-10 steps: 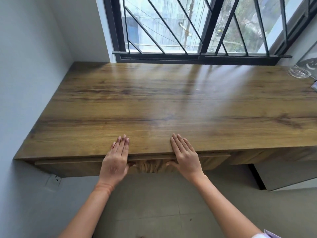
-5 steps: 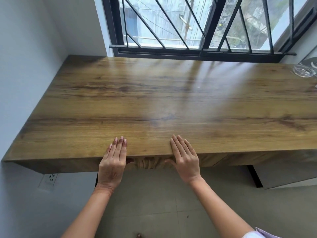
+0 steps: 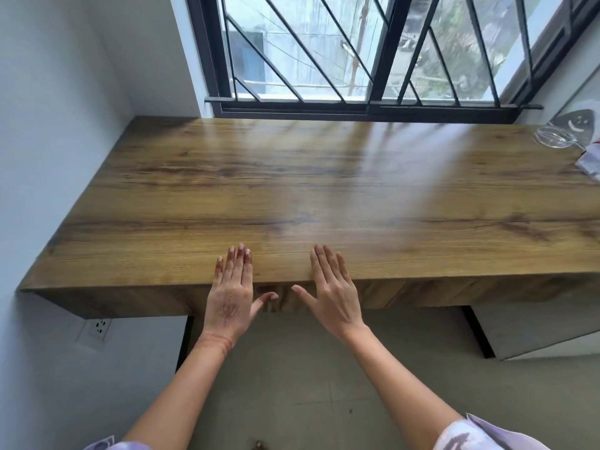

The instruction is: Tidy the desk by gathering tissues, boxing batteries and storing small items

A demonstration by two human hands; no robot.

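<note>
A long wooden desk [image 3: 292, 196] runs under the window. My left hand [image 3: 231, 293] lies flat at the desk's front edge, fingers together on top and thumb out over the drawer front [image 3: 285, 298]. My right hand [image 3: 334, 290] is beside it, fingers spread over the same edge, thumb pointing left. Both hands hold nothing. The drawer front sits flush with the desk's front face. No tissues or batteries show.
A clear glass dish [image 3: 555, 138] and a white plastic-wrapped item [image 3: 591, 164] sit at the desk's far right. Barred window [image 3: 357, 53] behind. White wall on the left with a socket [image 3: 99, 329] under the desk. Grey cabinet [image 3: 532, 329] under the right side.
The drawer under the desk edge, slightly out a second ago, is now flush. My hands have lifted a little and my fingers have spread.
</note>
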